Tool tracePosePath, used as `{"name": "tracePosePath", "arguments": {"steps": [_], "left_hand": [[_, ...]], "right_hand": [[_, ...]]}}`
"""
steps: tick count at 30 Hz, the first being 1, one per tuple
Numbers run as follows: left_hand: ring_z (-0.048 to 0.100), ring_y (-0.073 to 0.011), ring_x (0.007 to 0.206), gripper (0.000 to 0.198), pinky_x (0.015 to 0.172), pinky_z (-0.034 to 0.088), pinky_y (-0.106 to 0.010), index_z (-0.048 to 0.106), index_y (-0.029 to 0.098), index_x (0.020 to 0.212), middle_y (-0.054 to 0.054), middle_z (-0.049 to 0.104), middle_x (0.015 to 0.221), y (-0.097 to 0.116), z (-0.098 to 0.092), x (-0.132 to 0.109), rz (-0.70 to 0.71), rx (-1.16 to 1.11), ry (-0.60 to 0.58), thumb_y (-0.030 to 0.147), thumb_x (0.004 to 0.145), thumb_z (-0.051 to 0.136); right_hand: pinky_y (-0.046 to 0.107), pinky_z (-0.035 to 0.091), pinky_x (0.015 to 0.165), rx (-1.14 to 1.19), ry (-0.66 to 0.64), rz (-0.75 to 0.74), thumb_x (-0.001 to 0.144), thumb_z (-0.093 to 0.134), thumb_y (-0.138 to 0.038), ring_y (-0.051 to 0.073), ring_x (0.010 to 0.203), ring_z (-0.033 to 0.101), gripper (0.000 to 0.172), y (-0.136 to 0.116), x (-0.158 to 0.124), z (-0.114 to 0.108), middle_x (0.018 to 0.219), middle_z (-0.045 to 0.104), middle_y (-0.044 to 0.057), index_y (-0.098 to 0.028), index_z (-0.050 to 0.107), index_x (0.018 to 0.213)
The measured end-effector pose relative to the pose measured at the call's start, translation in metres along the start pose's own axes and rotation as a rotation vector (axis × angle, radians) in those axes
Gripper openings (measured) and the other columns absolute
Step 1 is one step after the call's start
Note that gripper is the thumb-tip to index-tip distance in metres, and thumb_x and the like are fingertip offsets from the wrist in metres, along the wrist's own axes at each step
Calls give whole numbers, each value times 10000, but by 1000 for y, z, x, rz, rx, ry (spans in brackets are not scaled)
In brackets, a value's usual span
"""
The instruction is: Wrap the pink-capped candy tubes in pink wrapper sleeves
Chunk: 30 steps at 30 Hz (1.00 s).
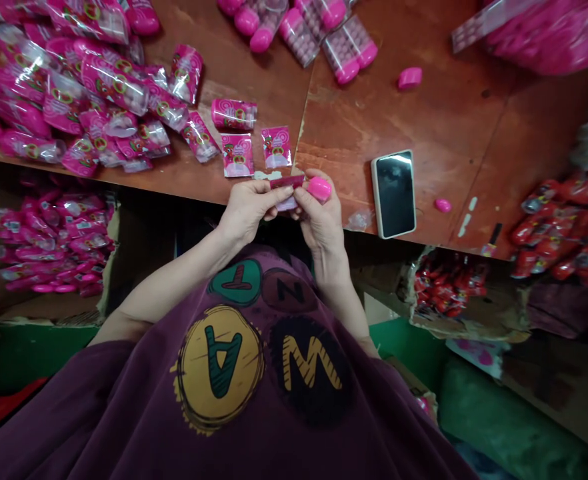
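My left hand point(247, 208) is closed, with thumb and fingers pinching a pink printed plastic sleeve point(288, 181) near the table's front edge. My right hand point(325, 217) is closed on the other end of that sleeve. A glossy pink cap point(319, 189) sticks out between its thumb and fingers; whether a bottle is attached to it is hidden. Just beyond my hands, two flat pink printed sleeves point(237, 155) point(276, 147) lie on the wooden table point(344, 133). Behind them a wrapped candy bottle point(234, 114) lies on its side.
Wrapped pink bottles point(99, 87) are heaped at left, unwrapped candy-filled bottles point(349, 48) at the back. Rightward are a phone point(395, 195), a loose pink cap point(410, 78) and red packages point(564, 227). Below the edge stand cartons of pink bottles point(57, 243) and red packages point(449, 283).
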<state>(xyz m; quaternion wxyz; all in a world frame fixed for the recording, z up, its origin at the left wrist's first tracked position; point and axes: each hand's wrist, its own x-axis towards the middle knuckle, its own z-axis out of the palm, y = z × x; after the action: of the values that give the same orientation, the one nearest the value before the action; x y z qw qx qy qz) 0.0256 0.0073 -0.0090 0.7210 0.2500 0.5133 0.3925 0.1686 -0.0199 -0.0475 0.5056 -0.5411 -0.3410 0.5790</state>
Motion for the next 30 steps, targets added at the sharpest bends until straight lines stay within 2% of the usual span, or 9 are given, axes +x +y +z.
{"name": "tracePosePath", "arguments": {"steps": [5,10,15,18,21,23,25,27,30], "left_hand": [[485,-22,439,358,414,296,-166,646,133,636,25,610,547,0,8,-1,-92,-79,18,270,813,925],[494,-32,425,404,408,284,-179,616,143,631,32,598,531,-3,10,2,-114,-83,46,317,804,938],[449,-26,398,505,404,267,-184,530,163,603,59,527,490,-5,11,2,-141,-79,71,382,789,945],[462,-30,409,459,409,288,-185,575,159,639,42,569,528,0,9,0,-164,-53,32,405,829,913],[498,-47,425,368,412,318,-193,639,156,696,19,615,565,6,7,-4,-181,-43,-25,380,897,852],[508,-53,429,346,417,331,-195,644,156,698,17,612,559,9,6,-5,-185,-36,-42,348,910,838],[503,-49,428,347,423,330,-193,639,156,694,20,601,549,11,5,-7,-176,-33,-43,337,907,844],[491,-43,425,361,424,320,-192,634,156,690,26,585,536,13,5,-7,-157,-39,-20,349,908,847],[484,-42,427,402,427,317,-192,608,163,670,37,560,513,14,4,-5,-134,-44,57,380,904,851]], "right_hand": [[263,515,505,-46,72,14,839,762,-718,112,634,562,590,3,3,3,896,608,-28,-324,512,1201],[280,561,561,-102,125,-21,870,733,-723,150,730,652,570,2,2,9,885,582,-17,-337,512,1227],[315,609,657,-225,144,-127,930,662,-691,196,925,694,474,1,-1,12,1084,628,41,-319,531,1193],[343,634,748,-242,128,-177,945,661,-651,208,1024,687,431,-2,-2,9,1167,619,54,-308,546,1179],[345,632,787,-272,123,-210,926,692,-644,216,1087,673,436,-6,1,5,1164,603,50,-292,560,1148],[320,615,733,-253,106,-181,898,720,-668,201,1026,679,482,-7,5,1,1101,609,32,-298,553,1159],[283,568,620,-183,77,-101,867,732,-716,166,856,668,554,-7,10,-2,973,614,-2,-322,525,1197],[256,500,520,-107,52,-10,850,717,-765,133,686,602,596,-9,11,-6,840,597,-38,-335,504,1203],[252,438,455,-33,31,44,870,674,-783,113,572,511,536,-16,4,-9,746,576,-57,-320,524,1093]]}}
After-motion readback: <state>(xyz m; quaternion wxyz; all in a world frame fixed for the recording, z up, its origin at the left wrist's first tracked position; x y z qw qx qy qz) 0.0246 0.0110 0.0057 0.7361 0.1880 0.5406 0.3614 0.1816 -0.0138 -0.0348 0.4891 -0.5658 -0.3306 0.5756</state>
